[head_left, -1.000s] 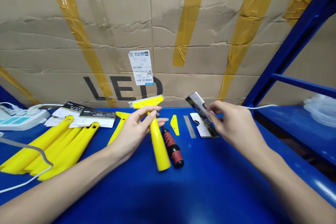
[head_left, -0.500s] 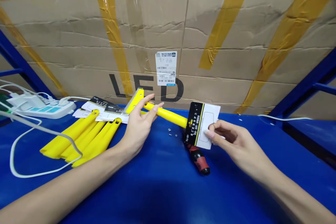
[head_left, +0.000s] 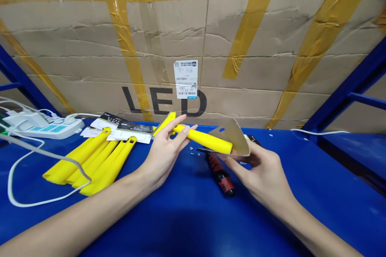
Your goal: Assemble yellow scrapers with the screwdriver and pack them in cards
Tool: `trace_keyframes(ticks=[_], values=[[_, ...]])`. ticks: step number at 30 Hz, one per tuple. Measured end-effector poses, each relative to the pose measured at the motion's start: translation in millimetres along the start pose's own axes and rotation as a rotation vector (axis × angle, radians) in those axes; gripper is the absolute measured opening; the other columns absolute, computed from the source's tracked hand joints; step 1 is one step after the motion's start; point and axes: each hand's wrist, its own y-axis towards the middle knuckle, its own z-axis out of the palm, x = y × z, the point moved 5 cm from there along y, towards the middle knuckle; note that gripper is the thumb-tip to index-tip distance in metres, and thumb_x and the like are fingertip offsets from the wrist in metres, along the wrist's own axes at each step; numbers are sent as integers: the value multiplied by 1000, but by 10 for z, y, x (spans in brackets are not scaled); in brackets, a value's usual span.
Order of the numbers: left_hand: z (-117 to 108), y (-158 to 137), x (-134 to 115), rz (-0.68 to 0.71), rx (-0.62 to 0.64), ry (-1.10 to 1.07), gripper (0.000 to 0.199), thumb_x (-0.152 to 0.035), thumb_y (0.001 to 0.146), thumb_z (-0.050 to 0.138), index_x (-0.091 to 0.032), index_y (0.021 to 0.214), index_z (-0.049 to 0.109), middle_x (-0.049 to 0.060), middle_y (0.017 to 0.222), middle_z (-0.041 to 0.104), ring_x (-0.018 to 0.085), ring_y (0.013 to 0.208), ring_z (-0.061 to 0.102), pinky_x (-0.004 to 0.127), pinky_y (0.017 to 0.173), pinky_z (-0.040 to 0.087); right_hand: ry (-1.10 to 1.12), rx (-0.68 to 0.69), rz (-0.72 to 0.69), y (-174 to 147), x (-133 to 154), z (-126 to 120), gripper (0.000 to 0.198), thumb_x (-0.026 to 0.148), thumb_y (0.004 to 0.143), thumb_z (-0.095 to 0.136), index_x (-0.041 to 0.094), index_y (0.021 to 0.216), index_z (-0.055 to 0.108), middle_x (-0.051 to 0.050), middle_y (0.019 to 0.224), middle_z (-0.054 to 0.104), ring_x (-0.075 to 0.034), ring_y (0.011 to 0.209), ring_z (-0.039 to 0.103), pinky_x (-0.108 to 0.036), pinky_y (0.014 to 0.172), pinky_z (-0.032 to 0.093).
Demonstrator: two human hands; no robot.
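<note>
My left hand (head_left: pixel 164 154) is closed around a yellow scraper (head_left: pixel 208 140), near its head, with the handle pointing right. My right hand (head_left: pixel 265 170) pinches a cardboard packaging card (head_left: pixel 239 140), bent upward so its plain brown inside shows beside the handle's end. Below them on the blue surface lies a red and black screwdriver (head_left: pixel 221 176). Several tiny screws or nuts (head_left: pixel 192 149) sit just left of its tip. Yellow handles (head_left: pixel 105 164) lie in a group to the left, with black and white cards (head_left: pixel 128 130) behind them.
A white power strip (head_left: pixel 54 126) with plugs stands at the far left, and its loose cable (head_left: pixel 45 200) loops across the yellow handles. A large taped cardboard box (head_left: pixel 169 36) forms the back. Blue frame bars (head_left: pixel 328 92) rise at both sides. Another white cable (head_left: pixel 319 132) lies at back right.
My right hand has turned the card from its printed face to its brown inside, bending it under the handle's end. The scraper head has tipped lower in my left hand.
</note>
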Motion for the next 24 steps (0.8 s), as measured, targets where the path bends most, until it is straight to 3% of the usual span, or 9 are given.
trace_keyframes(ticks=[4,6,9,12,16,19,22,24], values=[[40,4,-49,52,21,47,41,-19,86,74,-23,126,67,6,119,70,25,125,63,35,109,50,291,-3,184,-16,-38,17,54,39,72,86,26,110,51,-8,106,75,-25,87,76,-38,78,65],[40,21,-63,72,52,92,40,-22,86,75,-23,125,68,6,123,69,26,125,64,36,109,50,392,49,232,-27,-13,48,61,38,72,87,27,119,49,-8,112,74,-25,88,77,-37,80,65],[12,45,-74,116,72,174,42,-27,86,76,-22,126,67,6,126,66,27,122,65,36,108,51,439,101,277,-28,28,74,56,37,77,83,28,124,53,-7,117,72,-24,92,75,-35,81,64],[-15,66,-71,141,105,211,43,-29,86,75,-24,128,66,6,127,66,28,120,66,37,107,51,473,126,324,-8,47,82,51,39,79,80,27,123,58,-6,107,74,-24,88,74,-33,73,63],[2,83,-54,102,236,203,41,-31,87,75,-26,128,67,6,134,65,28,125,62,37,107,50,591,270,431,1,64,141,52,41,76,83,25,120,62,-4,90,74,-22,76,71,-28,54,57],[36,51,-27,40,315,240,42,-34,91,70,-31,132,65,5,137,65,28,132,57,38,112,45,677,313,505,-20,66,162,46,38,74,85,23,113,65,-3,84,73,-20,74,69,-27,56,56],[116,-29,38,-56,429,302,44,-40,95,64,-38,139,60,2,151,54,30,137,52,45,114,42,792,305,578,-50,31,176,39,37,74,85,21,105,68,-4,85,74,-18,71,69,-27,60,56],[143,-54,47,-52,409,285,54,-40,94,64,-46,146,49,0,157,47,30,136,52,47,113,43,855,304,605,-60,-11,182,35,39,78,82,19,104,69,-6,87,75,-16,65,67,-27,56,56]])
